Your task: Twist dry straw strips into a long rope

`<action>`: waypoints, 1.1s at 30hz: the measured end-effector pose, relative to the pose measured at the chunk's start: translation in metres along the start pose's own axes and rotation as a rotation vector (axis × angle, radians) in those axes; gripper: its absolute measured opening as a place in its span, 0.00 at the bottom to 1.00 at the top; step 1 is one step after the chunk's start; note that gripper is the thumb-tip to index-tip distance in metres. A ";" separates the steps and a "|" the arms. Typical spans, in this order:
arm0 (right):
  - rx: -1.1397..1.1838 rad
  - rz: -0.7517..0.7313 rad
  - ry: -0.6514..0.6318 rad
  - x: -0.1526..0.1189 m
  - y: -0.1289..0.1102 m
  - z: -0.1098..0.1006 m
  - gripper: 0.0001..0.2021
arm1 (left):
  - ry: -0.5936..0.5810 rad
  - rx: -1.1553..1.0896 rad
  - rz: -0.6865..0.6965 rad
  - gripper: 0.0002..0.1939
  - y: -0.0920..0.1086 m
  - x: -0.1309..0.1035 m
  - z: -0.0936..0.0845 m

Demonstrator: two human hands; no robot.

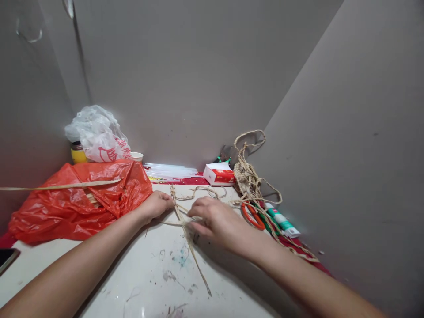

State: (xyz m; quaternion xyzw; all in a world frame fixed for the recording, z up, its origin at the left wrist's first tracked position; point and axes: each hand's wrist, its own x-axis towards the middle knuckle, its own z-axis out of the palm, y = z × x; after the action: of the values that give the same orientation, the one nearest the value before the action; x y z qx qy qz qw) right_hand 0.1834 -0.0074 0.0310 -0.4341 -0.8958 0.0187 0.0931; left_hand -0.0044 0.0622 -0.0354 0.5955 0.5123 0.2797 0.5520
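My left hand (pixel 160 205) is closed, pinching a short braid (pixel 172 194) of tan, straw-like strands near its lower end. From that pinch loose strands (pixel 194 251) fan out, one running down over the white board toward me. Just to the right, my right hand (pixel 215 218) is bent over the work, thumb and fingers around a strand that runs in from the left. Its fingertips are partly hidden. A thin twisted cord (pixel 195 192) lies on the board beyond the hands.
On the left, a red plastic bag (pixel 89 198) holds strands, with a white bag (pixel 99 132) and yellow jar (pixel 78 153) behind. Clear sticks (pixel 170 171) and a red-white box (pixel 220 174) line the back. Right are a rope bundle (pixel 247 176), orange handle (pixel 252 216) and tube (pixel 281 221).
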 end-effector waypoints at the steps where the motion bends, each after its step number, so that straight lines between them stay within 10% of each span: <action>1: 0.032 -0.025 -0.027 0.005 -0.006 0.008 0.07 | -0.015 -0.007 0.009 0.12 0.000 0.000 0.000; 8: -0.018 0.011 -0.061 0.032 -0.023 0.056 0.09 | -0.013 -0.027 0.003 0.12 0.000 -0.001 0.000; 19: 0.971 0.472 0.061 0.020 0.020 0.019 0.06 | -0.043 -0.092 -0.010 0.15 0.006 -0.004 -0.003; 33: 1.051 0.443 0.087 0.039 0.032 0.051 0.04 | -0.114 -0.139 -0.030 0.15 0.005 0.000 -0.006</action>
State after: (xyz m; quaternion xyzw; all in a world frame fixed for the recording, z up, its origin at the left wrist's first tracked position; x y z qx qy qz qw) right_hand 0.1755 0.0453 -0.0174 -0.5074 -0.6491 0.4627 0.3272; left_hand -0.0081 0.0646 -0.0294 0.5628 0.4684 0.2718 0.6245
